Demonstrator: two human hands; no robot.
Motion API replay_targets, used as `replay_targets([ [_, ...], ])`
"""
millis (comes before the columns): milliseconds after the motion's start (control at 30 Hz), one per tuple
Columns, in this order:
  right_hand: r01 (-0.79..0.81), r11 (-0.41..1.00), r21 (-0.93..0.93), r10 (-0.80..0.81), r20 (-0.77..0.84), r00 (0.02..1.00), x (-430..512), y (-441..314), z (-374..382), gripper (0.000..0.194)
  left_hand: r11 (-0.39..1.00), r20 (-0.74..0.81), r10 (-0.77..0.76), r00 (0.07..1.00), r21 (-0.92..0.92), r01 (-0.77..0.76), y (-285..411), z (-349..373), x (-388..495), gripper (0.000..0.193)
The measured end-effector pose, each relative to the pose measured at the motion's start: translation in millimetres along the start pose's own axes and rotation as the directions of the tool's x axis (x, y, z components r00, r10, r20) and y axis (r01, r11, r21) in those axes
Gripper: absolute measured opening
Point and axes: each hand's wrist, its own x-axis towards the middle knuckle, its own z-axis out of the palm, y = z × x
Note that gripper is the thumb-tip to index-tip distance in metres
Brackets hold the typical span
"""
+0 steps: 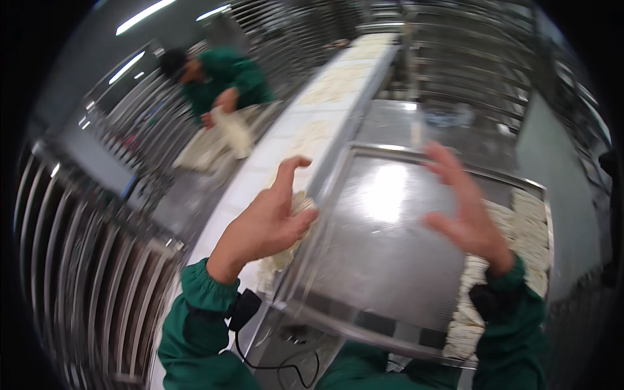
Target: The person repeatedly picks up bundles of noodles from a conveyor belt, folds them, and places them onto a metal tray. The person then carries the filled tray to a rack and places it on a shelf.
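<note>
My left hand (pixel 270 219) is over the right edge of a white conveyor belt (pixel 239 209), at a pale, folded dough-like piece (pixel 275 265). Its thumb and index finger are apart; the other fingers are hidden, so whether it grips the piece cannot be told. My right hand (pixel 463 209), blurred, hovers above a metal tray (pixel 380 263) with fingers spread and nothing in them. Rows of pale folded pieces (pixel 529 229) lie along the tray's right side, partly behind my right forearm. More flat pale pieces (pixel 341 80) lie farther up the belt.
Across the belt at the upper left, a co-worker (pixel 229 78) in green holds a pale sheet (pixel 234 129) over a metal table (pixel 183 195). Metal racks (pixel 92 273) stand at the left, others (pixel 463 63) at the upper right. A black cable (pixel 273 365) hangs below my left sleeve.
</note>
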Motion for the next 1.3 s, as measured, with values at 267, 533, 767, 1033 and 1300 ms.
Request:
replay_targets([
  [267,-0.197,0.665,-0.72,0.005,-0.259,0.966,7.3,85.7,-85.2,0.044,0.289,-0.306,0.502,0.809,-0.822,-0.491,96.4,128.9,183.6,0.04],
  [533,-0.188,0.517,-0.835,0.311,-0.022,0.95,-78.3,236.5,-178.0,0.026,0.83,-0.114,0.153,0.982,-0.524,-0.191,19.3,267.0,360.0,0.036],
  [767,-0.459,0.629,-0.628,0.523,-0.095,0.847,-127.2,256.1,-198.3,0.062,0.861,0.053,0.507,0.86,0.03,-0.509,139.1,301.5,379.7,0.059],
  [1033,-0.366,0.659,-0.656,0.324,-0.192,0.926,-139.4,237.1,-195.9,0.056,0.866,0.138,0.472,0.871,0.113,-0.487,173.1,378.5,390.9,0.051],
  [1300,-0.447,0.601,-0.662,0.534,-0.084,0.841,-150.3,236.8,-196.5,0.039,0.796,-0.114,0.527,0.842,0.411,-0.443,71.1,429.2,369.7,0.033],
])
